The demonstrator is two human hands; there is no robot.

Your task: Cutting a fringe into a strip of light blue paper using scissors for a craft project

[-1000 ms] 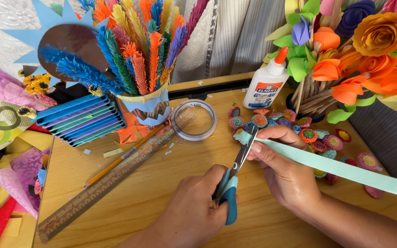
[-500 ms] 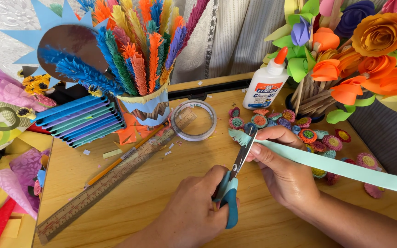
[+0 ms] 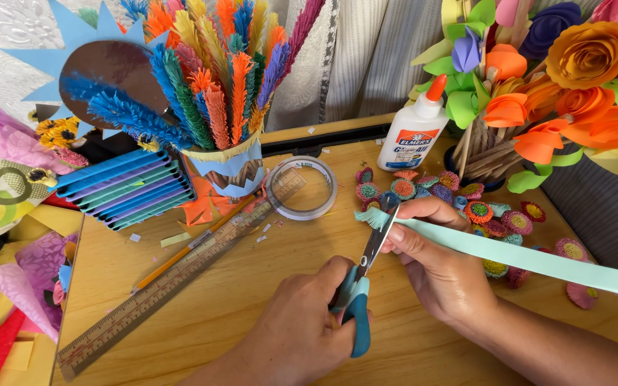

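While the left hand (image 3: 302, 336) gripped blue-handled scissors (image 3: 363, 286), the right hand (image 3: 441, 268) pinched a pale green paper strip (image 3: 531, 259) just behind its fringed end, above the wooden table (image 3: 252, 286). Item judged light, limp, easily torn; best held close to the blades.

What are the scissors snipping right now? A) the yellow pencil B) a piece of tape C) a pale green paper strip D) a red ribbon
C: the scissors in the left hand have their blades at the fringed end of the pale green paper strip, which the right hand holds.
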